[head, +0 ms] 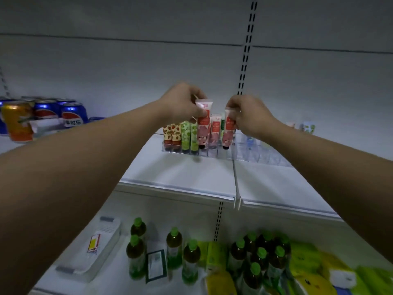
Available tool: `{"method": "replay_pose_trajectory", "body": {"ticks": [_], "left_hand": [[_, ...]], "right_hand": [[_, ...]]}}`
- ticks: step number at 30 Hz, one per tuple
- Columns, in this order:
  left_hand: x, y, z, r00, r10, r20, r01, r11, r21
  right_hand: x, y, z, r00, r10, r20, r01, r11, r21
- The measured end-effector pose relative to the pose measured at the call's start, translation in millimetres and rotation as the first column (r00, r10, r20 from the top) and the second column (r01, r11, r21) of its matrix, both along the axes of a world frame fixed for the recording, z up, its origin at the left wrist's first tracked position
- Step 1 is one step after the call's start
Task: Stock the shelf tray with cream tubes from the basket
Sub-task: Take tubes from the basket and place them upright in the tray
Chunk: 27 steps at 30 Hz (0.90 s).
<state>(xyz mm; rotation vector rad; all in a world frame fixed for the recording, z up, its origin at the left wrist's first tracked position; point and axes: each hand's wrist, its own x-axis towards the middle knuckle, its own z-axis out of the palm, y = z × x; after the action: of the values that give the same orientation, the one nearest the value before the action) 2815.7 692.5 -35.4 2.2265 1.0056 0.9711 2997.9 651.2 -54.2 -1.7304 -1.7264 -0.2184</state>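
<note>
Head view: both hands reach over the upper shelf (191, 167), each pinched on the top of a pink tube. The left hand (182, 102) holds its tube (203, 122) upright, cap down, over the tray (212, 153); the right hand (247, 114) holds another (228, 130) just to the right, its cap at the tray's slots. Between them a third pink tube (214, 129) stands in the tray. Left of the held tubes, strawberry-print tubes (172, 135) and green tubes (189, 135) fill the tray's left end; its right part (255, 149) looks mostly bare. Open shelf lies in front of the tray, out to the front rail (176, 189). Cans (44, 112) stand well apart at far left. On the lower shelf are bottles (174, 245), a white basket (93, 248) and yellow-green packs (308, 265).
</note>
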Motion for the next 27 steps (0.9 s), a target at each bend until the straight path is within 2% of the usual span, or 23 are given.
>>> {"method": "replay_pose_trajectory", "body": {"ticks": [8, 14, 19, 22, 27], "left_hand": [[20.8, 48.5, -0.8, 0.997, -0.067, -0.040, 0.068, 0.997, 0.025], [23.4, 64.1, -0.3, 0.994, -0.085, -0.071, 0.087, 0.996, 0.033], [22.0, 61.1, -5.7, 0.996, -0.061, -0.067, 0.064, 0.997, 0.047], [19.5, 56.0, -8.0, 0.998, -0.031, -0.063, 0.035, 0.998, 0.054], [17.2, 42.7, -4.0, 0.999, 0.035, -0.020, -0.033, 0.996, 0.088]], "right_hand": [[9.8, 66.3, -8.8, 0.999, 0.016, 0.030, -0.017, 0.998, 0.052], [8.8, 84.4, -21.2, 1.000, 0.027, 0.002, -0.027, 1.000, -0.012], [3.6, 86.4, -32.8, 0.999, 0.013, 0.035, -0.008, 0.989, -0.147], [2.8, 82.3, -34.4, 1.000, -0.015, -0.001, 0.015, 0.991, -0.133], [4.3, 57.4, -34.8, 0.997, -0.058, 0.044, 0.059, 0.997, -0.039]]}}
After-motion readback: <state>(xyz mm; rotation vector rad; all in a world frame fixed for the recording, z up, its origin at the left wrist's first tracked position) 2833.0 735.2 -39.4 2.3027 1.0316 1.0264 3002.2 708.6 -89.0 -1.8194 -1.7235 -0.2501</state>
